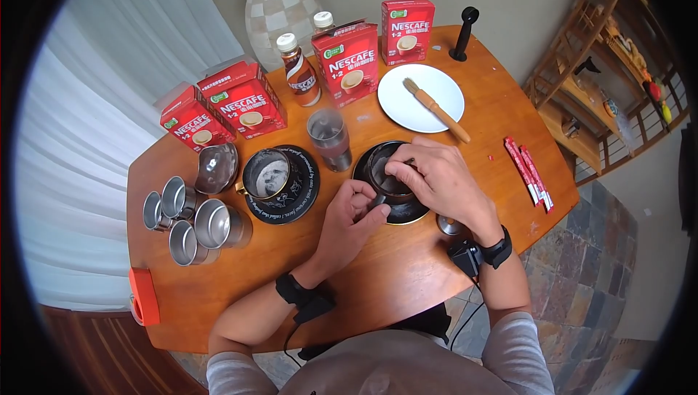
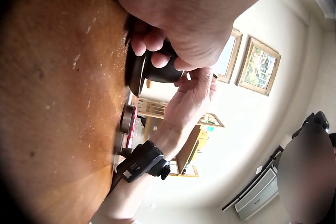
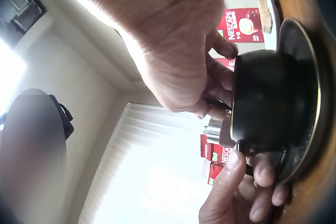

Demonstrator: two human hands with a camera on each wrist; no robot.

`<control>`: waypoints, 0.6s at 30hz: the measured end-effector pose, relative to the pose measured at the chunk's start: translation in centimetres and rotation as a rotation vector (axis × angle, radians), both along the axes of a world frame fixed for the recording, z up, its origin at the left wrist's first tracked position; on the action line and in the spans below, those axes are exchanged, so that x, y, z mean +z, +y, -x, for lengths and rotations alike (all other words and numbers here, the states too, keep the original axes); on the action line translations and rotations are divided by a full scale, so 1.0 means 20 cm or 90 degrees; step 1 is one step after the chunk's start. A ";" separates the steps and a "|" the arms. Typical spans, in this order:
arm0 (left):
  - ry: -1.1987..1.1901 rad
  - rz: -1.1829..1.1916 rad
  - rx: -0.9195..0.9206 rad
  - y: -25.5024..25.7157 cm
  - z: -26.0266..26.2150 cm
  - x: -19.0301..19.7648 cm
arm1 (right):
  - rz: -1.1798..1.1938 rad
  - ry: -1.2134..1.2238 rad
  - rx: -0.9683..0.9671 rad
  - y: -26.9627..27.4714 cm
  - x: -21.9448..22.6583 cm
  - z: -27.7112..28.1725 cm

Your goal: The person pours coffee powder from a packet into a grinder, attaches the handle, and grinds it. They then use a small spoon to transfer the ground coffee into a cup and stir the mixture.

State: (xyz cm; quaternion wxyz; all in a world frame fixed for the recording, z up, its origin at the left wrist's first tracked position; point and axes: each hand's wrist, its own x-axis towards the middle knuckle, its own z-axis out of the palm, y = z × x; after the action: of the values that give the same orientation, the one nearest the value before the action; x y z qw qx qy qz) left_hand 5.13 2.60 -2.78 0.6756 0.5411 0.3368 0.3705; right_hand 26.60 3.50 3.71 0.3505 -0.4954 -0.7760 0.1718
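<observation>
A black cup [image 3: 268, 100] stands on a black gold-rimmed saucer [image 1: 408, 214] near the table's front edge. My left hand [image 1: 355, 214] pinches the cup's handle between thumb and fingers, as the right wrist view shows from the side. Over the cup's mouth, my right hand [image 1: 440, 180] has its fingers dipped at the rim. It pinches a thin dark stick-like utensil [image 3: 214, 101], whose lower end is hidden in the cup. To the left, a second black cup [image 1: 267, 174] with whitish contents sits on a lettered black saucer [image 1: 302, 202].
Behind the cups stand a tumbler [image 1: 329, 137], coffee bottles [image 1: 300, 75] and several red Nescafé boxes [image 1: 347, 64]. A white plate [image 1: 396, 115] holds a brush [image 1: 436, 109]. Metal cups [image 1: 218, 224] and a bowl [image 1: 217, 168] are left; red sachets [image 1: 528, 173] lie right.
</observation>
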 end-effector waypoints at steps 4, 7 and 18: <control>-0.001 0.004 -0.001 0.00 0.00 0.00 | 0.001 0.001 -0.001 0.00 0.00 0.00; -0.003 0.011 0.000 0.00 0.00 0.00 | 0.006 0.001 0.002 0.00 0.01 0.00; 0.005 0.006 -0.002 0.00 0.00 0.02 | 0.047 0.005 -0.003 0.00 0.00 0.00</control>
State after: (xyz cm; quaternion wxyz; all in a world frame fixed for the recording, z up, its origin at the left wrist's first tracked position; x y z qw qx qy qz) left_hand 5.15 2.65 -2.46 0.6774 0.5401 0.3400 0.3657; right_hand 26.69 3.43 3.71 0.3352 -0.5091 -0.7667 0.2019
